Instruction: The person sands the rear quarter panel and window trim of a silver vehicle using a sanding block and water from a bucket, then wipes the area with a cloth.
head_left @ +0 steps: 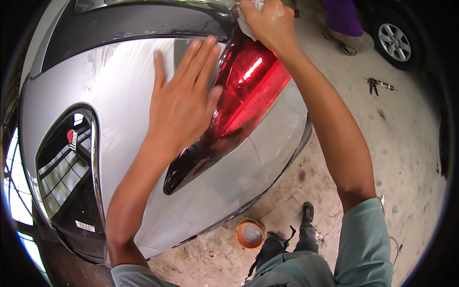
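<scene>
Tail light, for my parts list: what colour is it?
Tail light: red, blackish at the lower end; head view.

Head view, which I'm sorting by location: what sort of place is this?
Probably a vehicle workshop: a silver car fills much of the view, another vehicle's wheel shows at upper right, and a caulking gun lies on the stained floor.

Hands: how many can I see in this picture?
2: left hand over the silver car body, right hand holding a white cloth near the top edge. Others may be hidden.

Crumpled white cloth (245,25), at upper end of glossy red tail light (246,91), dark-tipped, set in silver car body (122,81)
</scene>
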### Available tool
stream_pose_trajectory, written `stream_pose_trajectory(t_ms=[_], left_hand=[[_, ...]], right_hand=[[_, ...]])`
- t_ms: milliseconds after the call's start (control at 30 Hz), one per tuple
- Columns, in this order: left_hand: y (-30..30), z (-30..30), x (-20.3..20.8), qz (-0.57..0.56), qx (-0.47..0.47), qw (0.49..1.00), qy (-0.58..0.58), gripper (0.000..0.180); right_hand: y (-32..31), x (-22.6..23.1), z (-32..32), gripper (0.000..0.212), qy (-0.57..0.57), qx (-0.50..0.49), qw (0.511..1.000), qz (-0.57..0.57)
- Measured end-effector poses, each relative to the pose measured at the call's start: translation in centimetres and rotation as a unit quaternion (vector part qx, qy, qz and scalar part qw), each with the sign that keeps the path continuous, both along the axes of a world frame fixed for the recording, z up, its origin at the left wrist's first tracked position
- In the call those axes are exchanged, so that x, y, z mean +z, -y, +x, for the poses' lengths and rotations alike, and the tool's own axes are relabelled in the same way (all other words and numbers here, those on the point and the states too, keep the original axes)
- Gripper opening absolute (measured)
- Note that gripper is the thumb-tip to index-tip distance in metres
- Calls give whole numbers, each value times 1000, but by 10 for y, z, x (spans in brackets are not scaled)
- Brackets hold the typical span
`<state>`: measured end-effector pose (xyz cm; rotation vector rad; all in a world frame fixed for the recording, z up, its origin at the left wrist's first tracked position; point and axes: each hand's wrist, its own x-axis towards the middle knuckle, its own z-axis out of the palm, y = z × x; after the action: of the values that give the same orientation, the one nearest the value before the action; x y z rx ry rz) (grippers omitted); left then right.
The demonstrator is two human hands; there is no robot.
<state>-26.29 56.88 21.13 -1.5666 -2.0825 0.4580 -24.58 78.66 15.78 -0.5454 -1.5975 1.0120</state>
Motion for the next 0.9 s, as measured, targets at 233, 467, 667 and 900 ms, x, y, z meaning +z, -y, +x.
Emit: stream_pose_trajectory(t_ms=[233,467,667,900], left_hand=[[8,2,-7,7,0,1000,29,58],[26,6,-15,2,42,999,-3,56],[-21,-2,-1,-14,-18,1000,-18,56],[18,-2,-8,-15,26,1000,-7,57]], right_hand=[[3,-8,-14,50,25,-35,999,29],[-7,-4,0,41,22,-29,999,-1],[5,9,4,46,43,-5,999,-26],[6,3,-4,43,41,-29,999,3]])
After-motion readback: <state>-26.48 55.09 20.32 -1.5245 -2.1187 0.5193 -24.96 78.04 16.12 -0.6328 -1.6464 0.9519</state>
